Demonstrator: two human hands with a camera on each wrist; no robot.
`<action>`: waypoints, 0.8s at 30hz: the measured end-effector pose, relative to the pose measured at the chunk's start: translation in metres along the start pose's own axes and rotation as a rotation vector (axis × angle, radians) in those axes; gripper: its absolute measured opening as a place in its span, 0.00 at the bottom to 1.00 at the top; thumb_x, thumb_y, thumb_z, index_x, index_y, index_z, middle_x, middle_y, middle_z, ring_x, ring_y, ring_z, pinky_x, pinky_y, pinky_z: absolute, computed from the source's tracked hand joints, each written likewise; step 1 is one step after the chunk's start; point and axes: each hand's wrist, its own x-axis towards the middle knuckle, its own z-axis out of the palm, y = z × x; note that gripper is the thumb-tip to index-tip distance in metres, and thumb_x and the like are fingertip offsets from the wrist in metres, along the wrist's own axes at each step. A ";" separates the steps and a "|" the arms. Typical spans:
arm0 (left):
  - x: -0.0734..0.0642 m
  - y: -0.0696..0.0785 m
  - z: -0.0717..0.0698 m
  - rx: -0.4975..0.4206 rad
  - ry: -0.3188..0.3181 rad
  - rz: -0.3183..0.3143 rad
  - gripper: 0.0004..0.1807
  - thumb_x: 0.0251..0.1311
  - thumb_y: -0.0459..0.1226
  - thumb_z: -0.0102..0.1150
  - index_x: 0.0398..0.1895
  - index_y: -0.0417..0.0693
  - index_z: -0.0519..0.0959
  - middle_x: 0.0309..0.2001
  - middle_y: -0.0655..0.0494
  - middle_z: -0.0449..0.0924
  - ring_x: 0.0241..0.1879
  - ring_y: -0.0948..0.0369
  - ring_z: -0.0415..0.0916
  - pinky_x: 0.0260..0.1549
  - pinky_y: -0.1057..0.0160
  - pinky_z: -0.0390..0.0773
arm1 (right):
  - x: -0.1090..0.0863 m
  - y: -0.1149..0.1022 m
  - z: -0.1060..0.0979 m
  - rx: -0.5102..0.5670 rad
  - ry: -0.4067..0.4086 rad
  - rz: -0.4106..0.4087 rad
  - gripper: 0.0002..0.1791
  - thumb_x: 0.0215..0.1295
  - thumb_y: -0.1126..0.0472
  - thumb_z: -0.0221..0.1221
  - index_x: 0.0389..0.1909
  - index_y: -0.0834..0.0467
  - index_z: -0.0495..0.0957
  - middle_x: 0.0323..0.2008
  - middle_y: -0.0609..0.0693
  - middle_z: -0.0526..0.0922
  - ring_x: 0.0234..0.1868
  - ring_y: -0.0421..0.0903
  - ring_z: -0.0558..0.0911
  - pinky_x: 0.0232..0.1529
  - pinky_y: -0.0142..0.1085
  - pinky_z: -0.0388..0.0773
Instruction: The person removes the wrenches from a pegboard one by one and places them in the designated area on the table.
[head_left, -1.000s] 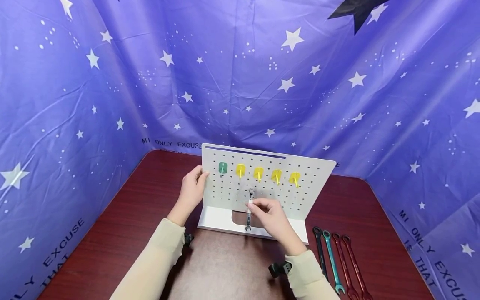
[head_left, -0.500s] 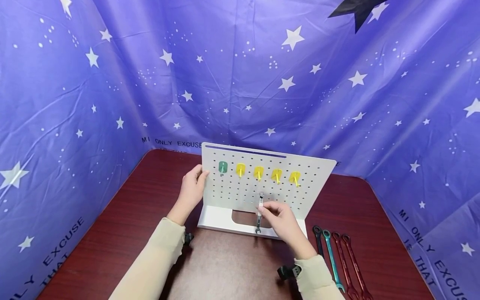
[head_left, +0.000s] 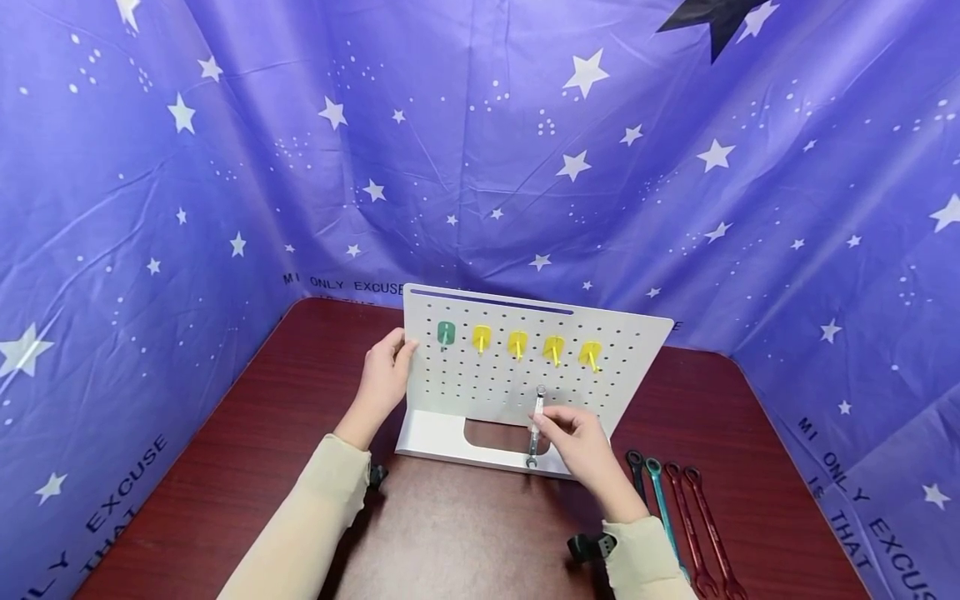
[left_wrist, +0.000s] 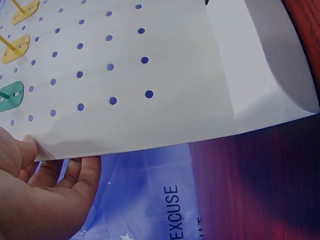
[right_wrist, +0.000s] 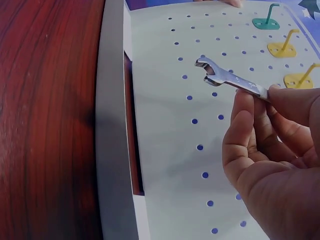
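A white pegboard (head_left: 465, 392) stands on the table with one green hook (head_left: 446, 333) and several yellow hooks (head_left: 553, 351) in a row. My left hand (head_left: 384, 379) grips its left edge; in the left wrist view the thumb is on the front and the fingers (left_wrist: 75, 172) go behind. Between thumb and fingertips my right hand (head_left: 581, 446) pinches a silver combination wrench (head_left: 533, 450), held upright before the lower board, ring end up. The right wrist view shows the open end of the wrench (right_wrist: 215, 75) sticking out past the fingers; its middle is covered by them.
To the right of the board lie a black wrench (head_left: 637, 471), a teal wrench (head_left: 663, 508) and two red wrenches (head_left: 710, 525), side by side on the dark red table (head_left: 225, 467). A blue star-printed curtain (head_left: 480, 167) surrounds the table at the back and sides.
My right hand has moved rightward along the front of the board with the silver wrench. The left hand keeps its grip on the board's edge.
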 end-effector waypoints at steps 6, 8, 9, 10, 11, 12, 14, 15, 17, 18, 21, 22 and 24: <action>0.000 0.000 0.000 0.000 -0.004 0.004 0.06 0.75 0.33 0.55 0.41 0.39 0.79 0.33 0.46 0.83 0.29 0.53 0.75 0.26 0.57 0.71 | -0.001 0.009 -0.008 -0.015 0.005 0.002 0.06 0.72 0.69 0.61 0.39 0.65 0.86 0.25 0.58 0.82 0.29 0.49 0.80 0.32 0.34 0.74; 0.000 0.000 0.000 0.000 -0.001 0.008 0.06 0.75 0.33 0.55 0.40 0.39 0.79 0.33 0.46 0.83 0.28 0.53 0.74 0.26 0.57 0.71 | 0.000 0.019 -0.010 -0.029 0.023 0.006 0.06 0.72 0.68 0.61 0.39 0.65 0.86 0.25 0.56 0.82 0.29 0.46 0.78 0.32 0.34 0.74; 0.000 0.000 0.000 0.001 0.001 0.008 0.06 0.75 0.33 0.55 0.40 0.39 0.79 0.33 0.46 0.83 0.28 0.53 0.74 0.25 0.58 0.71 | 0.001 0.025 -0.011 -0.036 0.034 0.008 0.06 0.72 0.67 0.61 0.39 0.64 0.86 0.25 0.54 0.81 0.29 0.45 0.77 0.32 0.34 0.73; 0.000 0.000 0.000 0.001 0.001 0.006 0.06 0.75 0.33 0.55 0.40 0.39 0.79 0.32 0.46 0.83 0.28 0.53 0.74 0.25 0.57 0.71 | 0.001 0.031 -0.012 -0.042 0.044 0.013 0.06 0.72 0.66 0.62 0.39 0.64 0.86 0.25 0.53 0.81 0.29 0.44 0.76 0.31 0.34 0.73; 0.000 0.000 0.000 0.003 0.001 0.007 0.06 0.75 0.33 0.55 0.40 0.39 0.79 0.32 0.46 0.83 0.28 0.53 0.74 0.25 0.57 0.71 | 0.001 0.037 -0.014 -0.045 0.052 0.016 0.06 0.72 0.66 0.62 0.39 0.65 0.86 0.25 0.52 0.81 0.29 0.43 0.77 0.31 0.34 0.73; 0.000 0.001 0.000 0.005 0.000 0.005 0.06 0.75 0.33 0.55 0.40 0.39 0.79 0.32 0.46 0.83 0.28 0.53 0.74 0.25 0.57 0.71 | 0.002 0.043 -0.015 -0.049 0.060 0.020 0.07 0.72 0.65 0.63 0.40 0.65 0.86 0.25 0.51 0.82 0.29 0.43 0.77 0.32 0.34 0.74; 0.000 0.001 0.000 0.009 -0.002 0.005 0.06 0.75 0.33 0.55 0.41 0.39 0.79 0.32 0.46 0.83 0.28 0.53 0.74 0.26 0.57 0.71 | 0.001 0.052 -0.018 -0.044 0.071 0.026 0.08 0.71 0.64 0.64 0.40 0.66 0.86 0.26 0.51 0.82 0.29 0.43 0.78 0.32 0.34 0.75; 0.000 0.001 0.000 0.010 -0.003 0.006 0.06 0.75 0.33 0.55 0.41 0.39 0.79 0.33 0.46 0.83 0.28 0.53 0.74 0.26 0.58 0.71 | 0.001 0.055 -0.020 -0.042 0.075 0.023 0.08 0.71 0.63 0.64 0.40 0.66 0.86 0.25 0.50 0.82 0.29 0.44 0.79 0.32 0.34 0.75; 0.000 0.001 0.000 0.015 -0.001 0.009 0.06 0.75 0.33 0.55 0.41 0.39 0.79 0.33 0.46 0.83 0.28 0.53 0.74 0.26 0.58 0.70 | -0.001 0.058 -0.023 -0.036 0.076 0.013 0.09 0.71 0.63 0.64 0.40 0.67 0.86 0.25 0.51 0.82 0.29 0.44 0.79 0.33 0.34 0.76; 0.000 0.001 -0.001 0.015 0.000 0.011 0.06 0.75 0.33 0.55 0.41 0.39 0.79 0.33 0.46 0.83 0.28 0.54 0.74 0.26 0.58 0.70 | -0.002 0.058 -0.025 -0.034 0.077 0.009 0.09 0.70 0.63 0.64 0.40 0.67 0.86 0.25 0.51 0.82 0.29 0.44 0.79 0.33 0.34 0.76; 0.000 0.000 -0.001 0.015 -0.001 0.014 0.06 0.75 0.33 0.55 0.41 0.39 0.79 0.32 0.46 0.83 0.28 0.53 0.73 0.26 0.57 0.70 | -0.005 0.054 -0.029 -0.037 0.076 0.003 0.08 0.70 0.64 0.64 0.40 0.68 0.86 0.25 0.52 0.83 0.29 0.44 0.80 0.33 0.34 0.77; 0.000 0.000 -0.001 0.015 -0.003 0.010 0.06 0.75 0.33 0.55 0.41 0.39 0.79 0.32 0.46 0.82 0.28 0.53 0.73 0.26 0.57 0.70 | -0.006 0.054 -0.030 -0.039 0.075 0.002 0.08 0.70 0.65 0.64 0.40 0.68 0.86 0.25 0.52 0.83 0.29 0.43 0.80 0.33 0.34 0.77; 0.000 -0.001 0.000 0.015 -0.010 0.005 0.06 0.75 0.34 0.55 0.41 0.39 0.79 0.32 0.46 0.83 0.28 0.53 0.73 0.26 0.57 0.70 | -0.008 0.056 -0.033 -0.042 0.078 0.007 0.08 0.70 0.65 0.64 0.40 0.67 0.86 0.26 0.51 0.83 0.29 0.42 0.80 0.34 0.33 0.77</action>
